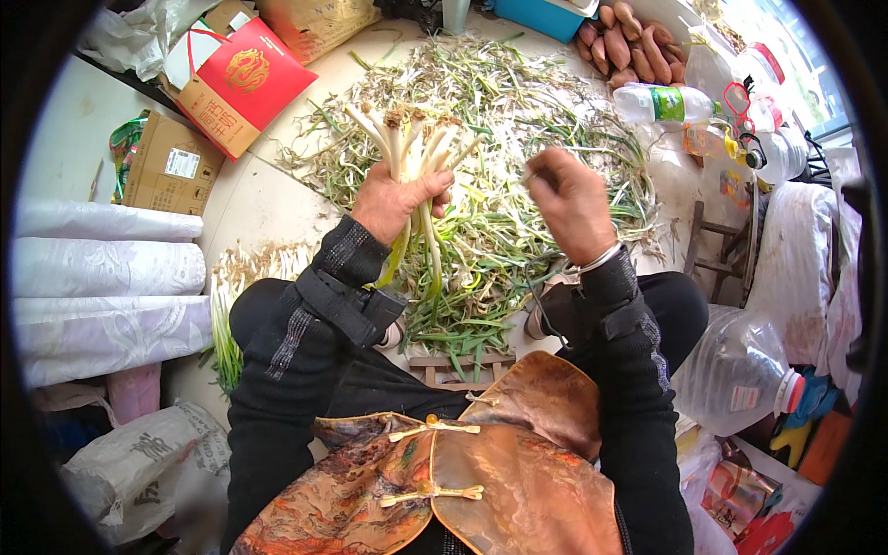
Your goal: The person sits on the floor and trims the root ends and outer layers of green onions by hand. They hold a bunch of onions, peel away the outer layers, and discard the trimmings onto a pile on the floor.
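Observation:
My left hand [406,201] grips a bunch of green onions [416,142] by their pale stalks, with the brown root ends pointing away from me and the leaves hanging below. To its right my right hand [565,201] is raised with curled fingers, blurred; whether it holds anything I cannot tell. Beneath both hands a broad heap of peeled leaves and onion scraps [479,277] covers the floor. Beside my left knee lies a pile of green onions [225,305], their roots and white stalks side by side.
At the upper left stand a red gift bag [257,73] and a cardboard box [170,163]. Sweet potatoes [635,48] lie at the upper right, near plastic bottles [659,104]. A large clear jug [735,374] and a wooden stool [721,250] are on the right.

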Demonstrator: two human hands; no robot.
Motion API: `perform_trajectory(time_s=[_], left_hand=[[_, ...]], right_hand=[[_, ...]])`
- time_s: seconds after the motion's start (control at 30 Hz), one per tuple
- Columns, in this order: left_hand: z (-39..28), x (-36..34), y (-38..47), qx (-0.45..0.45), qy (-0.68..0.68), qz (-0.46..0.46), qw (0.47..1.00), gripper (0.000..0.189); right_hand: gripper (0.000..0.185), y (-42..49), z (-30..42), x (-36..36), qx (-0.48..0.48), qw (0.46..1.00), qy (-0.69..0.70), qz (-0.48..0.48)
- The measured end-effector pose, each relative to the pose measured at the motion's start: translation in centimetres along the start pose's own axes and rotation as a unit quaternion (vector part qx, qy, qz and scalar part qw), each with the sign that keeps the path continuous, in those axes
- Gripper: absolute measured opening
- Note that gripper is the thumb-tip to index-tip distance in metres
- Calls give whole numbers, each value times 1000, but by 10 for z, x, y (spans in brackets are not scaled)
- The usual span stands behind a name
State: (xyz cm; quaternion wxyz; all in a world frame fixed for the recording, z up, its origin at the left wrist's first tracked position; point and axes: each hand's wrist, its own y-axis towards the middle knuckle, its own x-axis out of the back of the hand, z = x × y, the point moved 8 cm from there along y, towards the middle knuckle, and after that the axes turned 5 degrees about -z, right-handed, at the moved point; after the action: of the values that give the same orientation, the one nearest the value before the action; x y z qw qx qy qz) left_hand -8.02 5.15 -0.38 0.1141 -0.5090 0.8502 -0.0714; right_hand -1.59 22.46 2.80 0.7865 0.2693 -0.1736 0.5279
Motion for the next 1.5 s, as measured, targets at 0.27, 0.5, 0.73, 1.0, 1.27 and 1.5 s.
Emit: perform_trajectory(time_s=[0.27,0.5,0.73,1.0,1.27,1.5], left_hand=[[-46,26,3,-79,-47,-22,995,17],[-96,61,-5,-193,-88,-42,976,16],[-83,80,-7,-127,-172,-61,975,26],[-59,84,-1,-73,-153,-180,969,15],[-56,89,3,-78,-88,-152,981,11],[-51,96,-11,-51,-103,-197,974,16]], right_hand=[[13,-34,-88,-86,-21,940,-244,239],[21,-59,-224,-135,-192,908,-229,294],[14,-6,-317,-82,-269,928,-258,14],[18,21,-376,-77,-138,883,-437,101],[18,28,-398,-93,-126,836,-504,178],[20,4,-399,-89,-151,755,-584,257]])
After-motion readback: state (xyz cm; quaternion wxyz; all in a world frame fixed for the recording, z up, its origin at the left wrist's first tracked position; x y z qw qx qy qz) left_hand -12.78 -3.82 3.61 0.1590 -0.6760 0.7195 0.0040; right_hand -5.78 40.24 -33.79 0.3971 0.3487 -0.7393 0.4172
